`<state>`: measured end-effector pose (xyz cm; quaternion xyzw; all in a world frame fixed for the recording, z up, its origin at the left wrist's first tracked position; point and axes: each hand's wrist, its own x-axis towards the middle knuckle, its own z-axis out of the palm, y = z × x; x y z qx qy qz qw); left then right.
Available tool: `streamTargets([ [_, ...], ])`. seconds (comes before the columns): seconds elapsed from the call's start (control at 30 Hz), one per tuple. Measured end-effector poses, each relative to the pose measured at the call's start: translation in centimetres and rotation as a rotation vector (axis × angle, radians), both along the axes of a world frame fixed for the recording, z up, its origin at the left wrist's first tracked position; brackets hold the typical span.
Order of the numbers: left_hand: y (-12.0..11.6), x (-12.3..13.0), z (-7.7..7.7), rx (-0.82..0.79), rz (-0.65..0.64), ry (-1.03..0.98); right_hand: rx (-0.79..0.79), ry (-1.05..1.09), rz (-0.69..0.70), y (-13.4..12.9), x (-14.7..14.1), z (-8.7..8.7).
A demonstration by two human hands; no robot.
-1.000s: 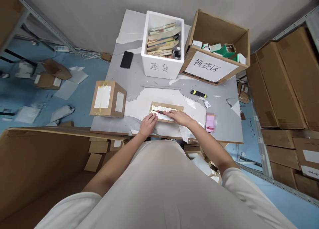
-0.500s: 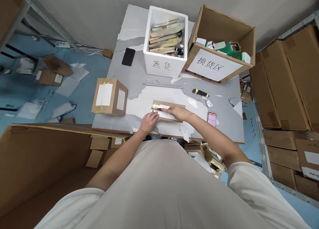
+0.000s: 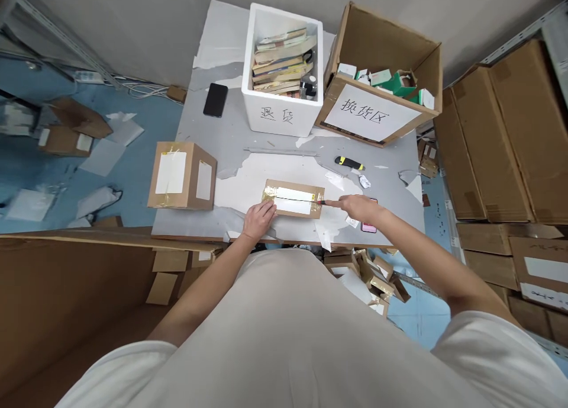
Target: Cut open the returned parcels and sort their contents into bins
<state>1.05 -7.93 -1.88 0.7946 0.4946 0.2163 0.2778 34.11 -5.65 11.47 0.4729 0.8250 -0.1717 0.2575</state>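
A small flat cardboard box [image 3: 270, 190] with a white label and shiny tape lies on the table in front of me. My left hand [image 3: 259, 219] presses its fingers on the box's lower left corner, holding it against the table. In my right hand [image 3: 361, 208] is a slim box cutter [image 3: 323, 202], red and dark, its tip at the right end of the box. A thin dark line runs lengthwise across the label. Much of the cutter's handle is hidden in my fist. Just below that hand lies a pink-screened phone [image 3: 369, 227], partly covered.
A taped carton [image 3: 202, 177] stands on the left of the table. A white foam bin [image 3: 284, 112] of books and a large carton [image 3: 393, 132] of small boxes stand behind. A black phone [image 3: 215, 100], a yellow-black utility knife [image 3: 349, 163] and paper scraps lie around.
My right hand has drawn the box cutter from the box's left end to its right end, and a dark line now shows along the label. The left hand stays on the box.
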Motion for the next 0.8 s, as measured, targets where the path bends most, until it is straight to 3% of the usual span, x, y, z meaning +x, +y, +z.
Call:
streamTargets([
  [0.2,0.0,0.4,0.5,-0.001,0.007,0.041,0.023,0.014,-0.036,-2.3,3.5,0.6],
  [0.47,0.1,0.2,2.5,0.066,-0.065,0.120,0.090,0.356,-0.229,-7.4,4.7,-0.4],
  [0.67,1.0,1.2,4.3,0.069,-0.137,0.204,0.132,0.341,-0.298,-10.8,5.4,-0.2],
  [0.8,1.9,1.8,5.6,0.079,-0.227,0.397,0.171,0.571,-0.536,-12.2,7.1,-1.1],
])
